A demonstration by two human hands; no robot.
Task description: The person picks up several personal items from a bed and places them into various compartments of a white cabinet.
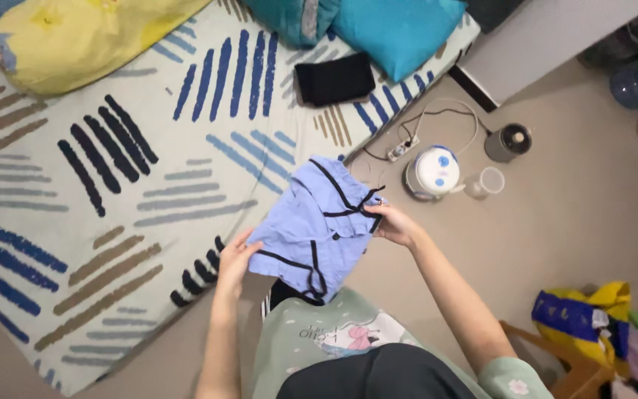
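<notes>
Both hands up w/ a light-blue garment (pixel 311 222) w/ dark trim, held in the air over the edge of the bed, just in front of the person's chest. Left hand (pixel 235 260) at the lower-left edge of the cloth, fingers curled round the hem, thumb on top, gripping it. Right hand (pixel 395 224) on the right side, closed on a bunched fold near the dark trim; cloth partly folded, upper part flopped over. Below it, a bed sheet (pixel 112 185) w/ blue, black & brown stripe marks. Further up on the sheet, a folded black cloth (pixel 334 79), well apart from the hands. Yellow pillow (pixel 75 37) top left, teal pillow (pixel 400 29) top middle. On the floor right of the bed: white kettle (pixel 436 171) w/ blue dots, clear cup (pixel 487 182) just beside it, power strip (pixel 402 150) w/ cords, dark round pot (pixel 509 142). Bottom right, yellow-and-blue bag (pixel 585 314) on a wooden stool. Person's green shirt at bottom centre.
</notes>
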